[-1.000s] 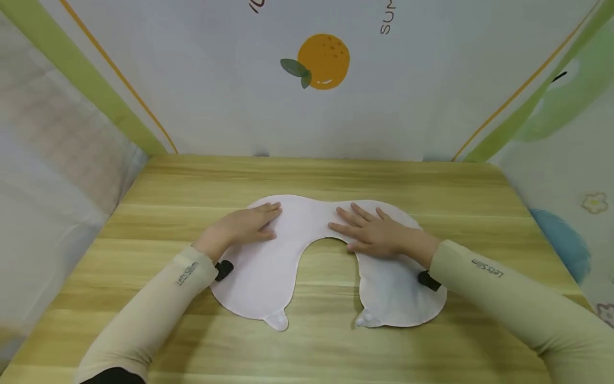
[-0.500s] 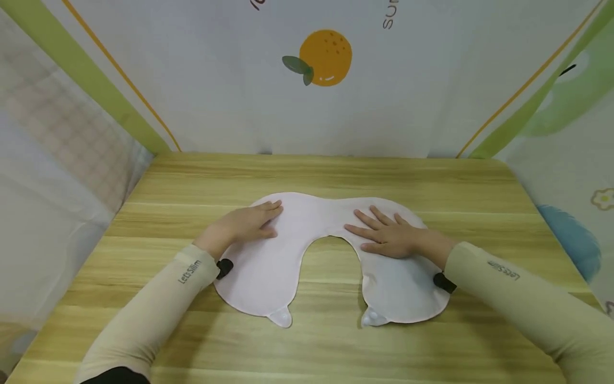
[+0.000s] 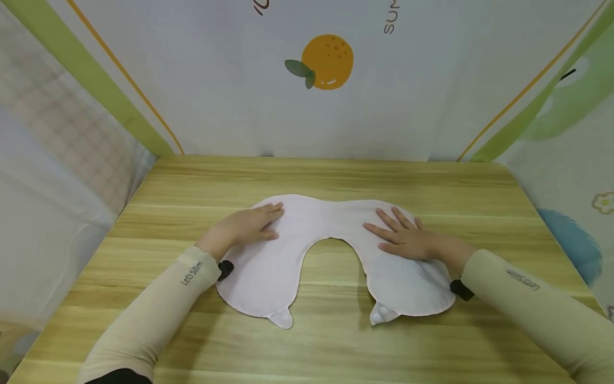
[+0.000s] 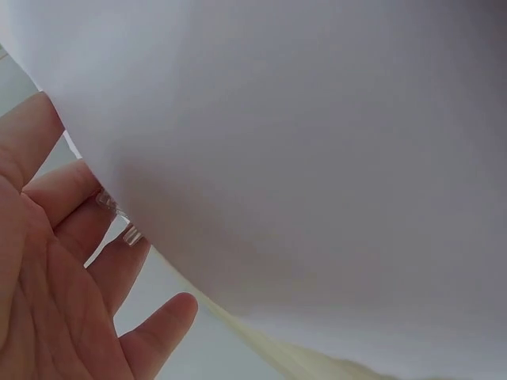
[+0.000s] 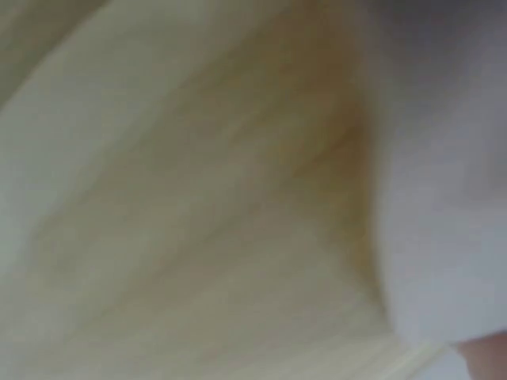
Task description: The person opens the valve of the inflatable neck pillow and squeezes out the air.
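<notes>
A pale pink U-shaped bib (image 3: 268,272) lies spread on the wooden table, its curved neck opening facing me. Each inner end carries a small tab, and round snaps show on the right tab (image 3: 381,313). My left hand (image 3: 244,225) rests on the upper part of the left lobe, fingers together and thumb apart. On the right lobe, my right hand (image 3: 408,240) lies flat with its fingers spread. In the left wrist view, white cloth (image 4: 301,174) fills most of the picture beside the fingers. The right wrist view is blurred.
The wood-grain table (image 3: 331,352) extends around the bib. A white cloth backdrop (image 3: 216,80) with a printed orange rises behind it, and printed cloth (image 3: 561,176) hangs at the right side. Beige sleeves (image 3: 153,304) cover both forearms.
My right hand has slid rightward across the bib toward its outer edge. The right lobe lies smoother, and its tab has shifted right. My left hand stays in place.
</notes>
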The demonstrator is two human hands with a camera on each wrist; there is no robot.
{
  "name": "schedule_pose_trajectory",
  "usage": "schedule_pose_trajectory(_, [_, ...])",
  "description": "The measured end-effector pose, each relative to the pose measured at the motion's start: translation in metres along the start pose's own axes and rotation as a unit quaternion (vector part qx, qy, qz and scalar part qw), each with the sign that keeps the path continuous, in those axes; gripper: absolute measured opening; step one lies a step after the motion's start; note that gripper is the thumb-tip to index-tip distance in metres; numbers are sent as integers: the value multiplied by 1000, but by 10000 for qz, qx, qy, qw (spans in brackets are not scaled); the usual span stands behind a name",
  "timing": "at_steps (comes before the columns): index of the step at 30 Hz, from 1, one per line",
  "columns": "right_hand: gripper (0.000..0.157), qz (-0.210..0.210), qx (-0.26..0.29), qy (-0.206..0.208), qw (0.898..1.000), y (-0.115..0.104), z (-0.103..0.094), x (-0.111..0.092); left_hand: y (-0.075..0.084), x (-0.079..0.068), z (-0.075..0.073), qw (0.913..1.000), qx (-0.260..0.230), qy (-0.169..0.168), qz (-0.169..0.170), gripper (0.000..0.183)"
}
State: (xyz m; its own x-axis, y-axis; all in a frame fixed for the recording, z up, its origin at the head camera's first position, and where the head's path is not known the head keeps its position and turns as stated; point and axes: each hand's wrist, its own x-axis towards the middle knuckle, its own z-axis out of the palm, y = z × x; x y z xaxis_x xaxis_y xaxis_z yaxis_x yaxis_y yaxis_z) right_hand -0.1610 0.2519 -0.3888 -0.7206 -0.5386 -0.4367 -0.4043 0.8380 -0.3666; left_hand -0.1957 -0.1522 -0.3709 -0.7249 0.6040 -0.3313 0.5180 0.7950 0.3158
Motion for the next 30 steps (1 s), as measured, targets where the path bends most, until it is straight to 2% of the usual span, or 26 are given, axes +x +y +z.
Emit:
schedule_pose_trajectory(13, [63,296,-312,282,9987,17,2,-21,-4,-1,2,9999,16,112,28,69])
schedule_pose_trajectory(15, [63,288,-227,371,9986,19,3,-25,-5,-1,3,9999,30,124,24,69])
schedule_pose_trajectory(19, [62,11,-243,711,9972,25,4,-26,-6,0,4,9999,54,134,15,68])
schedule_pose_trajectory(25, [66,-368,-717,1267,9887,20,-1,-9,-2,1,2,9999,60,103,-46,70])
schedule_pose_trajectory(30, [72,-685,-722,1202,9878,2,-5,14,0,0,4,9999,3,120,21,67])
